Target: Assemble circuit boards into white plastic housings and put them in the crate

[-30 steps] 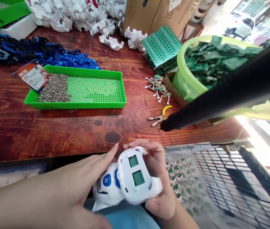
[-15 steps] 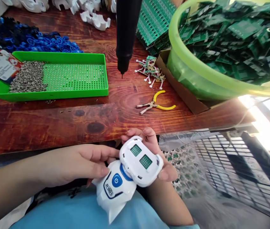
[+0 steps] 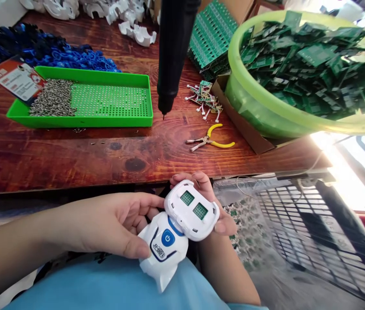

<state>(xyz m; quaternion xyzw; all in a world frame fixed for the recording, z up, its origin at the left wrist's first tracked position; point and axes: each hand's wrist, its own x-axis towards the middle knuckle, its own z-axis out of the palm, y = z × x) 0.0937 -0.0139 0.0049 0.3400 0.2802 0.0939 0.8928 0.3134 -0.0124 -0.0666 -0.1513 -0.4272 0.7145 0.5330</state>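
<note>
A white toy robot [image 3: 166, 258] lies tilted just in front of the table edge, its blue power button and "R-001" label facing up. Its white head plate [image 3: 191, 210] has two square windows with green circuit board behind them. My left hand [image 3: 118, 224] holds the body from the left, thumb on the shell beside the label and fingers behind. My right hand [image 3: 218, 211] is wrapped round the head plate from behind and the right, fingertips at its upper edge and thumb at its right side. A black electric screwdriver [image 3: 172, 56] hangs upright above the table, apart from both hands.
A green tray [image 3: 111, 122] holds screws and a printed card. Blue rings [image 3: 79, 58] and white shells [image 3: 139, 34] lie behind. Pliers [image 3: 221, 144] and small wired boards [image 3: 205, 101] lie near a green tub [image 3: 250, 86] of circuit boards. A black crate [image 3: 298, 224] stands at the right.
The toy has shifted slightly up and right in view. My left thumb has moved down the shell toward the label. The table scene has shifted a little with the head view.
</note>
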